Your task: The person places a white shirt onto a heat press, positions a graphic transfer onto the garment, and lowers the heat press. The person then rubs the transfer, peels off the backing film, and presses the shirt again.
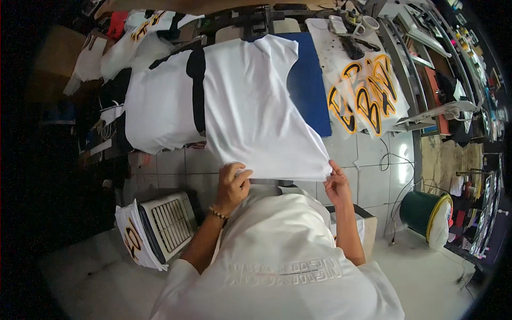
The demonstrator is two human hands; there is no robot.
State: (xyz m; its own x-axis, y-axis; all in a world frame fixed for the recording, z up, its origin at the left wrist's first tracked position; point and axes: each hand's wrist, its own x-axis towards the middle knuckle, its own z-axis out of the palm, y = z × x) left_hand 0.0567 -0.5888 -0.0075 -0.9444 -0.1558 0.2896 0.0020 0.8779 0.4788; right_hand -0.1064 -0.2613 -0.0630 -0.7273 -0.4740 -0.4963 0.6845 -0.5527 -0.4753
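Note:
A white T-shirt (256,106) lies over a dark blue board (311,80), its lower edge drawn toward me past the board. My left hand (233,184) pinches the near left corner of the hem. At the near right corner, my right hand (336,184) grips the fabric between thumb and fingers. Between the two hands the hem runs nearly straight, while soft folds cross the shirt's middle. Left of it, another white garment (159,104) is spread over a black-edged board (197,90).
Printed transfer sheets (368,96) with black and orange lettering lie on the white table at right, near a mug (369,24). A slatted heater-like unit (170,221) stands on the floor at left. A green bin (424,213) and loose cable (385,160) are at right.

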